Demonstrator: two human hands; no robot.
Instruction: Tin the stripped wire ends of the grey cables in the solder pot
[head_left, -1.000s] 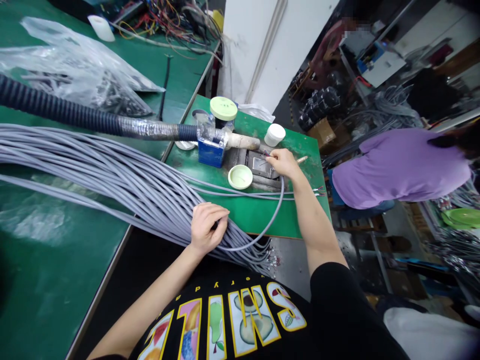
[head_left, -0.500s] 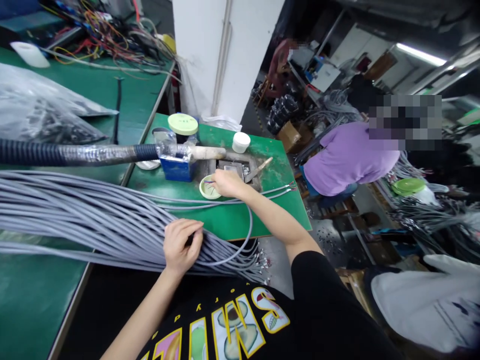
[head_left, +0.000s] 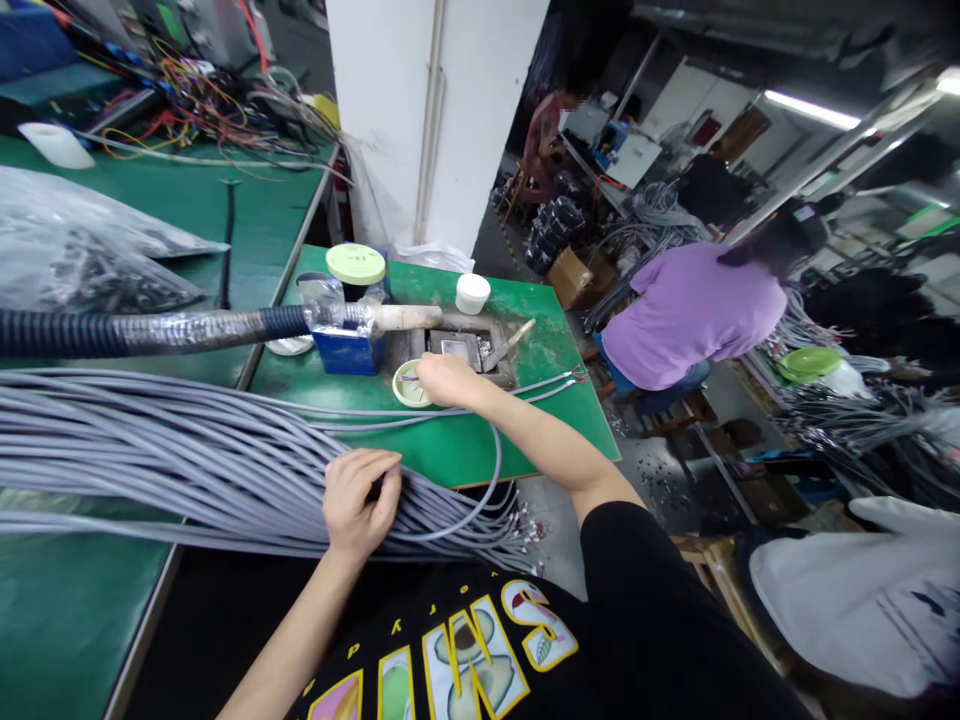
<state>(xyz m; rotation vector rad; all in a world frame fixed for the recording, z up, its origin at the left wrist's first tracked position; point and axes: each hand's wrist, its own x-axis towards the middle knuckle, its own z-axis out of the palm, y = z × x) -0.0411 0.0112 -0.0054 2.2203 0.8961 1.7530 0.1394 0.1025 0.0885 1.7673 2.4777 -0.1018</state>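
A thick bundle of grey cables lies across the green bench and ends near my body. My left hand rests on the bundle's end, its fingers pinched on one grey cable that loops toward the small table. My right hand grips that cable's stripped end and holds its coloured wire tips over a small pale green dish. Just behind the dish sits a grey metal pot sunk into the small green table.
A black corrugated hose runs to a blue box by the pot. Two finished cables, a white jar and a green-lidded jar are on the table. A person in purple sits right. Plastic bags lie left.
My right hand has drawn the cable end back from the metal pot to the green dish. My view has swung up and right. The left hand has stayed on the bundle.
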